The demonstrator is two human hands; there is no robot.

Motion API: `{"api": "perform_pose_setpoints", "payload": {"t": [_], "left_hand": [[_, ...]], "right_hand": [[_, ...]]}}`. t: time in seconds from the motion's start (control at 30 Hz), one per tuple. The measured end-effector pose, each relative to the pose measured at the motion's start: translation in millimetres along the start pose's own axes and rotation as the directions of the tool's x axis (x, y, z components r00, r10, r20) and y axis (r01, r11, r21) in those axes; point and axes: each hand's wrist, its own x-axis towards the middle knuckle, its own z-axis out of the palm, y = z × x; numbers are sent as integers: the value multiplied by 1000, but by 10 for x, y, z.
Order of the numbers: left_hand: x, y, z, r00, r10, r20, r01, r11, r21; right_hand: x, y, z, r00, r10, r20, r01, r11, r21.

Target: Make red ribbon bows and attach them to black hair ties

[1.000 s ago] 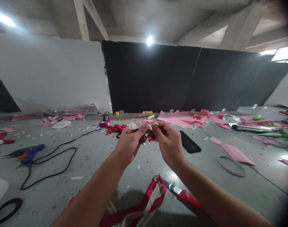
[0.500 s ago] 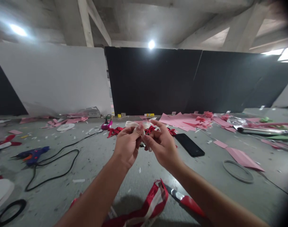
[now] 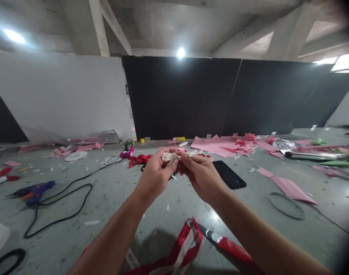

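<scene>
Moved: both hands lower, closer together. Left hand [image 3: 157,173] and right hand [image 3: 200,173] each grip pinched shut on white ribbon [image 3: 174,156], stretching it flat; phone [image 3: 229,174] on counter [image 3: 111,198] beside.

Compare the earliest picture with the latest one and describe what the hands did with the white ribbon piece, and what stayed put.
Both hands drew closer together: the left hand and right hand now pinch the white ribbon piece with fingertips almost touching, and the ribbon looks more bunched than before. Neither hand let go. The black phone, blue glue gun and red ribbon on the floor stayed where they lay.
</scene>
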Motion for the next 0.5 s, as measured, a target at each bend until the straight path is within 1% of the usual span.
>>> {"api": "perform_pose_setpoints", "payload": {"t": [0.07,0.13,0.2,0.27,0.37,0.5], "left_hand": [[-3,-21,43,1000,-9,18,9,1000,0],[-11,-50,92,1000,-28,4,29,999,-29],[-24,-81,139,999,-40,-23,38,997,-67],[-34,-103,168,999,-38,-28,36,997,-65],[-30,-95,142,1000,-9,27,8,999,37],[-7,3,-8,988,27,150,-64,968,244]], "right_hand": [[3,-15,11,997,79,-11,-77,987,140],[9,-33,7,991,123,-48,-110,969,221],[14,-48,-4,985,143,-101,-114,961,251],[13,-59,-10,981,132,-142,-94,964,247],[8,-70,1,988,84,-129,-56,977,207],[1,-87,-1,994,19,-110,-2,988,156]]}}
